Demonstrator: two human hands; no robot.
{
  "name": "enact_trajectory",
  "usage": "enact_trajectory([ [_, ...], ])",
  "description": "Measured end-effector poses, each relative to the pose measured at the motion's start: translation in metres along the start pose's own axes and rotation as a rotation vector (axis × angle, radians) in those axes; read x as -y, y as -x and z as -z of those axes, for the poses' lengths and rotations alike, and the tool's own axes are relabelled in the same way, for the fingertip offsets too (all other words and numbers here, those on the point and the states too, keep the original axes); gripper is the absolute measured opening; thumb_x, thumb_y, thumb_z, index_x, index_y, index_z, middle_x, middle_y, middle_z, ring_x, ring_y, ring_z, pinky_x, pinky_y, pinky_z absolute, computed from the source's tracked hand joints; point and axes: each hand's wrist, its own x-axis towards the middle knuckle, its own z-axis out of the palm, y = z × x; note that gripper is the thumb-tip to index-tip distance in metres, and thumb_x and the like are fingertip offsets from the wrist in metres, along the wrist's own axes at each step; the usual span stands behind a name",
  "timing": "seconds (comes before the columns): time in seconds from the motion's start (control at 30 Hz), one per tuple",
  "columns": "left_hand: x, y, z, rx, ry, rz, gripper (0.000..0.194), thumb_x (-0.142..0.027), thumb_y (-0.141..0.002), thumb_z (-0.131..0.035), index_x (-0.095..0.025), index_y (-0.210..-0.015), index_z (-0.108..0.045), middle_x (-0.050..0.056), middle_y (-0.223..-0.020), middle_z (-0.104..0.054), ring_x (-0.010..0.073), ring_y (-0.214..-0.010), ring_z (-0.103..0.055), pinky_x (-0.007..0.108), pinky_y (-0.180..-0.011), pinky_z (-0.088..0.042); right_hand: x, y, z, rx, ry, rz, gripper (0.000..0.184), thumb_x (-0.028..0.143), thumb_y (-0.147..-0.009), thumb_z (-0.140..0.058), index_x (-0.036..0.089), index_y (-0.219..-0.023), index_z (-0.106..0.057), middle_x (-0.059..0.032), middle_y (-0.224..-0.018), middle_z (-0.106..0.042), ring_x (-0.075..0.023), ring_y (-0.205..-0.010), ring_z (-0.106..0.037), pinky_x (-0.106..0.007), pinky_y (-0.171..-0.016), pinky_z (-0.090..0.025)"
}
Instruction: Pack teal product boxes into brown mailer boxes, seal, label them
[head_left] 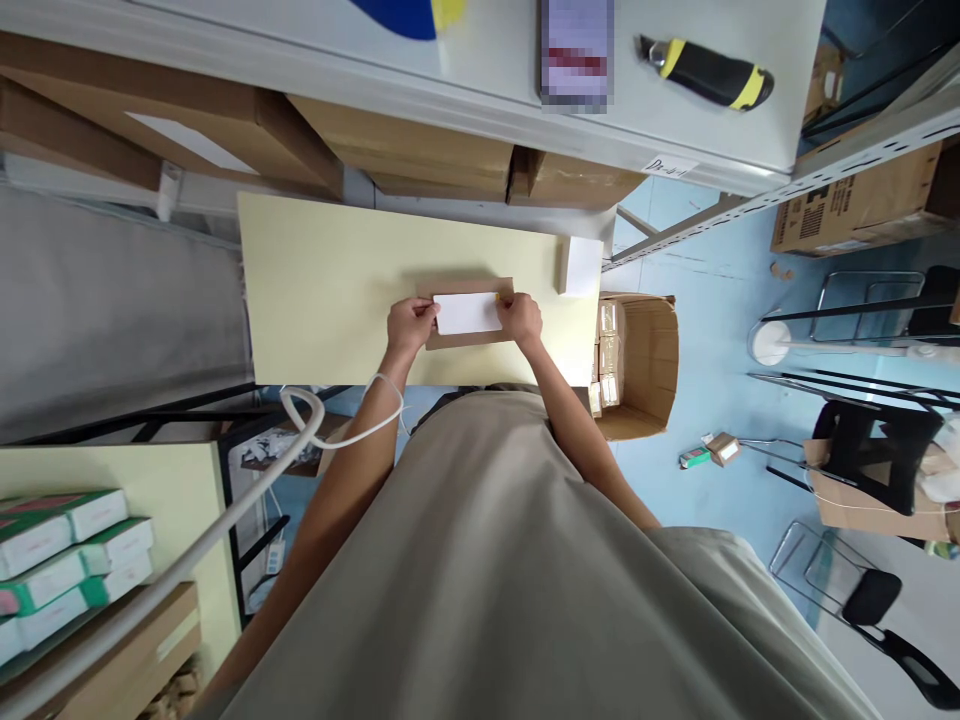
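Note:
A flat white rectangular piece point(468, 314), perhaps a small box or card, is held level between my two hands over the table. My left hand point(411, 325) pinches its left end with thumb and fingers. At the right end, my right hand point(521, 318) closes round the corner, where a bit of yellow shows. Beneath the white piece lies a brown cardboard sheet point(472, 341), its edges showing above and below. Whether the white piece touches the cardboard I cannot tell. Both rest over a pale yellow tabletop point(322, 290).
A white box point(581, 267) stands at the table's right end. Beside it on the floor is an open carton point(649, 365) with small packages inside. A shelf above bears a yellow-black utility knife point(716, 75). A white cable point(352, 438) loops near my left forearm.

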Motion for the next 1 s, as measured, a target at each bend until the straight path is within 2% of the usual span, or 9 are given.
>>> enact_trajectory([
  [0.17,0.001,-0.004,-0.002,-0.005,-0.018,0.011,0.017,-0.027,-0.081,-0.082,-0.014,-0.093,-0.080,0.007,-0.081,-0.078,0.0234,-0.076,-0.075,0.037,-0.078,-0.064,0.001,-0.001,0.005,0.001,0.031,-0.010,0.022,0.037,-0.105,-0.062,0.022,-0.112,-0.077,-0.0183,-0.126,-0.078,-0.0385,-0.119,-0.074,-0.053,-0.103,-0.060],
  [0.23,0.001,-0.005,-0.002,-0.003,-0.011,0.018,0.017,-0.026,-0.081,-0.082,-0.013,-0.091,-0.080,0.007,-0.081,-0.077,0.0239,-0.077,-0.076,0.037,-0.078,-0.064,0.000,0.004,0.004,-0.037,0.078,0.031,0.027,0.038,-0.108,-0.059,0.019,-0.120,-0.075,-0.0212,-0.129,-0.076,-0.0394,-0.121,-0.073,-0.055,-0.105,-0.058],
  [0.33,0.000,-0.006,-0.003,0.001,0.001,0.037,0.015,-0.023,-0.081,-0.081,-0.012,-0.091,-0.080,0.007,-0.079,-0.077,0.0232,-0.075,-0.075,0.037,-0.079,-0.063,-0.001,0.019,-0.002,-0.109,0.155,0.297,0.043,0.037,-0.114,-0.043,0.014,-0.143,-0.065,-0.0243,-0.151,-0.065,-0.0394,-0.143,-0.060,-0.058,-0.121,-0.048],
  [0.4,0.000,-0.006,-0.003,0.006,0.014,0.045,0.013,-0.022,-0.081,-0.080,-0.012,-0.090,-0.080,0.007,-0.078,-0.076,0.0228,-0.074,-0.075,0.038,-0.079,-0.064,-0.004,0.032,-0.010,-0.108,0.202,0.530,0.058,0.044,-0.116,-0.036,0.012,-0.162,-0.050,-0.0220,-0.172,-0.047,-0.0378,-0.164,-0.039,-0.059,-0.133,-0.035],
  [0.47,0.001,-0.006,-0.004,0.013,0.029,0.045,0.012,-0.021,-0.082,-0.079,-0.012,-0.090,-0.079,0.007,-0.078,-0.076,0.0230,-0.074,-0.075,0.038,-0.080,-0.064,-0.009,0.041,-0.018,-0.058,0.246,0.668,0.075,0.056,-0.115,-0.037,0.010,-0.174,-0.032,-0.0191,-0.183,-0.029,-0.0362,-0.173,-0.018,-0.059,-0.140,-0.022],
  [0.53,0.002,-0.006,-0.004,0.022,0.031,0.040,0.012,-0.022,-0.082,-0.079,-0.012,-0.090,-0.079,0.007,-0.078,-0.077,0.0231,-0.075,-0.075,0.038,-0.079,-0.064,-0.014,0.046,-0.025,-0.003,0.274,0.705,0.090,0.066,-0.113,-0.037,0.005,-0.177,-0.021,-0.0197,-0.186,-0.018,-0.0348,-0.175,-0.008,-0.058,-0.142,-0.014],
  [0.67,0.004,-0.006,-0.005,0.020,0.009,0.030,0.012,-0.020,-0.084,-0.078,-0.012,-0.093,-0.079,0.007,-0.082,-0.078,0.0217,-0.073,-0.074,0.037,-0.078,-0.063,-0.022,0.044,-0.037,0.037,0.276,0.735,0.102,0.075,-0.109,-0.039,0.003,-0.178,-0.016,-0.0192,-0.188,-0.009,-0.0339,-0.176,0.000,-0.055,-0.144,-0.007],
  [0.83,0.006,-0.004,-0.003,0.036,0.018,0.007,0.012,-0.018,-0.089,-0.074,-0.009,-0.096,-0.080,0.007,-0.083,-0.078,0.0204,-0.075,-0.074,0.036,-0.081,-0.064,-0.013,0.040,-0.066,0.056,0.301,0.832,0.109,0.074,-0.107,-0.045,-0.001,-0.178,-0.010,-0.0204,-0.187,-0.004,-0.0345,-0.176,0.003,-0.054,-0.144,-0.001],
  [1.0,0.010,-0.003,-0.002,0.043,0.064,-0.020,0.013,-0.019,-0.088,-0.079,-0.010,-0.097,-0.078,0.006,-0.087,-0.078,0.0183,-0.076,-0.074,0.034,-0.083,-0.063,-0.006,0.036,-0.097,0.024,0.332,0.882,0.120,0.076,-0.104,-0.051,-0.006,-0.176,-0.001,-0.0225,-0.187,0.002,-0.0418,-0.174,0.012,-0.062,-0.141,0.008],
])
